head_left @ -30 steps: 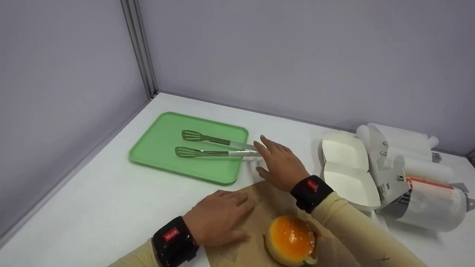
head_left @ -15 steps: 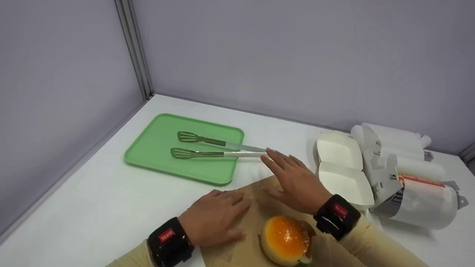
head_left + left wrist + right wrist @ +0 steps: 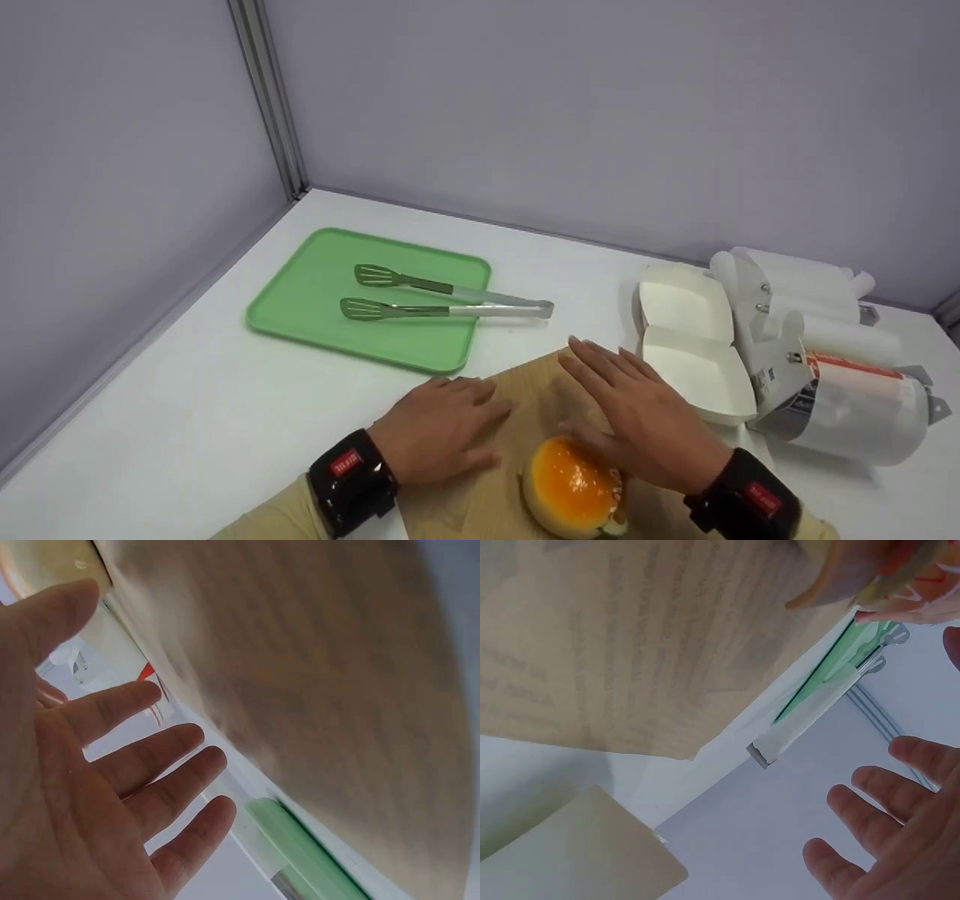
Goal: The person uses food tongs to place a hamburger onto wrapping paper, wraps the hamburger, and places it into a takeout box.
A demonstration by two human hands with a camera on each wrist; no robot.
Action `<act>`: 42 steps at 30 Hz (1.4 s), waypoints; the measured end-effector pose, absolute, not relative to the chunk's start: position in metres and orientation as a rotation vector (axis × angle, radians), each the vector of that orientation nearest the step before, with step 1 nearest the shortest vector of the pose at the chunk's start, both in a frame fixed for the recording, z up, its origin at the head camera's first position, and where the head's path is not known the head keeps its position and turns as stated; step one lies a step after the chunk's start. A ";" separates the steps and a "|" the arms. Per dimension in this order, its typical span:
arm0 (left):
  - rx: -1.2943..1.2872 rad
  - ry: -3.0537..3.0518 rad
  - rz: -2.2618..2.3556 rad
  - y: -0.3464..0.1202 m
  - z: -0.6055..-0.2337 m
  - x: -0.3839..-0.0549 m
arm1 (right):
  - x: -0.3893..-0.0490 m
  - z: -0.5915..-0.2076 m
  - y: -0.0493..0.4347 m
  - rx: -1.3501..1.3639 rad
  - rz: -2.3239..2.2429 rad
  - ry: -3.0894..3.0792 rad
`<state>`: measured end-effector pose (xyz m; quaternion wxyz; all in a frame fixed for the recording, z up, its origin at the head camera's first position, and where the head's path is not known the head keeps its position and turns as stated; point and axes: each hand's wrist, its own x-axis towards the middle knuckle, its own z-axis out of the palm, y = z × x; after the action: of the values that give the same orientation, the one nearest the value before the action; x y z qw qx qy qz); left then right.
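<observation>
A burger with a glossy orange-brown bun (image 3: pixel 574 480) sits on a sheet of brown paper (image 3: pixel 525 390) at the front of the table. Over the paper's left side is my left hand (image 3: pixel 442 431), fingers spread and relaxed, holding nothing; the left wrist view shows its bare palm and the paper beside it. My right hand (image 3: pixel 645 420) hovers over the paper's right part, its fingers straight and its thumb overlapping the burger's far edge in the head view. In the right wrist view that hand's fingers (image 3: pixel 862 817) are apart, with nothing between them.
Metal tongs (image 3: pixel 502 310) lie across a green tray (image 3: pixel 292 289), handle end past its right rim. An open white clamshell box (image 3: pixel 697 367) stands right of the paper. Beside it are stacked rolls of clear film (image 3: pixel 862 420) on metal holders. Walls border the table behind and at left.
My right hand has let go of the tongs' handle end and drawn back toward the burger, right of it. The tongs now lie alone on the tray. My left hand stays nearly in place.
</observation>
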<state>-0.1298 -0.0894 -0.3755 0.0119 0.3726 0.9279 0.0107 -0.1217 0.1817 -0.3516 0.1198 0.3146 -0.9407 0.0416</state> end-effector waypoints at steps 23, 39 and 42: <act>1.107 2.858 0.041 -0.054 -0.366 -0.167 | -0.058 -0.360 0.197 0.985 0.053 -2.612; 0.983 2.944 0.129 -0.058 -0.365 -0.168 | -0.033 -0.360 0.186 0.932 0.102 -2.684; 0.930 2.921 0.207 -0.060 -0.364 -0.167 | -0.032 -0.357 0.185 0.919 0.126 -2.715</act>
<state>-0.1670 -0.0604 -0.3637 0.0348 0.3025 0.9501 0.0674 -0.0317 0.1854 -0.3569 0.1361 0.3173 -0.9375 0.0435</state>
